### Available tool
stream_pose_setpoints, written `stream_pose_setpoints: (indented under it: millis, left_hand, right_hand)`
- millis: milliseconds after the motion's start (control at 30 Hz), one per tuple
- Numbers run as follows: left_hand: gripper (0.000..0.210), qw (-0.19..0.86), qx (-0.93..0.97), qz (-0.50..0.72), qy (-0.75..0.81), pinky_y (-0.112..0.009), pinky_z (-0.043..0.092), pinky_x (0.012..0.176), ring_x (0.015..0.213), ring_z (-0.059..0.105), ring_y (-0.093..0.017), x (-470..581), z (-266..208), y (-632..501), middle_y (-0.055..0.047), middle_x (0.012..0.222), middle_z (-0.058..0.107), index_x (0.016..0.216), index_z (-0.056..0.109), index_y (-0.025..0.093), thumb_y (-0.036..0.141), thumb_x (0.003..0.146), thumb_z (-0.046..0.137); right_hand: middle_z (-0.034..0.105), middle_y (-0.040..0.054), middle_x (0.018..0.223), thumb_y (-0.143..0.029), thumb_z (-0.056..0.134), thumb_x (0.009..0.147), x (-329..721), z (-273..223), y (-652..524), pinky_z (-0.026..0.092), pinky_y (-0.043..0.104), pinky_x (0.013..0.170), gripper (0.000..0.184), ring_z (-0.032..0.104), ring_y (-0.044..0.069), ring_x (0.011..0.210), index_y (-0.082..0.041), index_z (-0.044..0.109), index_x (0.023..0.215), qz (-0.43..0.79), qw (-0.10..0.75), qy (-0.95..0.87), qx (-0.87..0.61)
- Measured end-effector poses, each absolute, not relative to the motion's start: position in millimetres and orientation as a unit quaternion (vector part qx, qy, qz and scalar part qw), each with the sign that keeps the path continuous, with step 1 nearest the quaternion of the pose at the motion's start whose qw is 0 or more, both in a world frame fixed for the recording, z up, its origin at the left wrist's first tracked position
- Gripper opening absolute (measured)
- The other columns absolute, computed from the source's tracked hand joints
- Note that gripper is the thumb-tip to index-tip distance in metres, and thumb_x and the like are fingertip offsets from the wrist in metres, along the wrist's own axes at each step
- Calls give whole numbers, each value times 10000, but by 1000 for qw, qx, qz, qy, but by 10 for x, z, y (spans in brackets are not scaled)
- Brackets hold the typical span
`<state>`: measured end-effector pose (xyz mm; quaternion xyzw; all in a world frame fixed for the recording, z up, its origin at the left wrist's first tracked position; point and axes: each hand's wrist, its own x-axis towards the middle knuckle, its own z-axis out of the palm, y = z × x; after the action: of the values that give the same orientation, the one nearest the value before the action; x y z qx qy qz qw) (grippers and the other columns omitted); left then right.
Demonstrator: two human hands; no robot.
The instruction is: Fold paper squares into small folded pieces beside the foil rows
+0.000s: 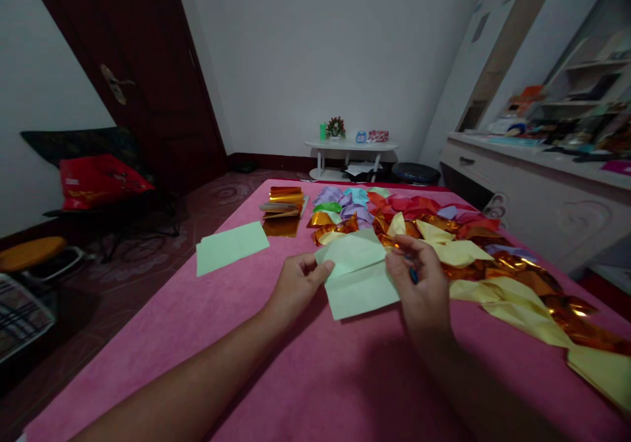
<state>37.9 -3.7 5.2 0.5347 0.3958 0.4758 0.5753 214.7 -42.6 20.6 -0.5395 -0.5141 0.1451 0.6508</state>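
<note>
A pale green sheet of paper (363, 294) with folded flaps is held between my hands above the pink-covered table. My left hand (302, 283) pinches its left edge, thumb on top. At the sheet's right edge, my right hand (420, 281) grips it with curled fingers. A small dark blue thing (413, 273) shows among the right fingers; its kind is unclear. To the left lies a flat stack of pale green paper (233, 248). Behind the hands are gold foil sheets (284, 225) in a pile. Yellow folded papers (522, 307) lie to the right.
Many coloured and gold folded pieces (409, 204) cover the table's back and right side. Pink cloth (221, 337) covers the table. A chair with a red bag (106, 182) stands left, a small white table (351, 145) behind, a cluttered dresser (532, 185) at right.
</note>
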Motion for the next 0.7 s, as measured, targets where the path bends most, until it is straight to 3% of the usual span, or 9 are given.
stream_pose_setpoints:
  millis: [100, 167, 267, 367, 500, 700]
  left_hand:
    - [318, 559, 559, 461, 402, -210, 348, 508, 533, 511, -107, 350, 41, 2, -9, 609, 607, 644, 637, 108, 415, 685, 707]
    - [320, 554, 580, 435, 409, -209, 341, 498, 530, 514, -111, 330, 15, 27, -7, 595, 593, 638, 624, 109, 415, 689, 698]
    - [322, 552, 592, 407, 424, -203, 324, 482, 513, 505, -104, 285, -12, 63, -4, 584, 582, 648, 616, 108, 415, 672, 709]
    - [358, 546, 581, 410, 444, -191, 287, 454, 467, 449, -80, 235, -3, 82, 14, 538, 543, 608, 589, 115, 446, 644, 720]
    - [412, 558, 568, 412, 443, -185, 245, 432, 423, 373, -57, 200, 9, 80, 40, 479, 468, 545, 530, 131, 487, 666, 698]
    - [434, 617, 511, 440, 405, -207, 313, 453, 447, 456, -91, 210, -53, 80, 4, 517, 531, 571, 539, 129, 521, 736, 630]
  right_hand:
    - [655, 76, 844, -462, 646, 757, 2179, 189, -368, 474, 303, 599, 332, 601, 199, 717, -165, 611, 903, 367, 603, -469, -531]
    - [620, 33, 670, -462, 687, 712, 2193, 174, -356, 416, 255, 500, 311, 553, 158, 582, -160, 613, 724, 417, 566, -466, -537]
    - [529, -21, 509, -436, 723, 669, 2219, 149, -347, 325, 217, 434, 329, 455, 105, 464, -162, 571, 568, 409, 541, -478, -558]
    - [505, -24, 446, -450, 658, 735, 2248, 115, -330, 323, 220, 434, 381, 447, 104, 431, -167, 545, 506, 406, 511, -506, -564]
    - [555, -4, 474, -452, 592, 791, 2260, 71, -326, 373, 233, 467, 374, 500, 130, 463, -165, 588, 551, 395, 478, -537, -571]
    - [556, 0, 490, -421, 578, 796, 2222, 64, -364, 367, 234, 459, 355, 493, 134, 478, -165, 591, 550, 342, 482, -566, -575]
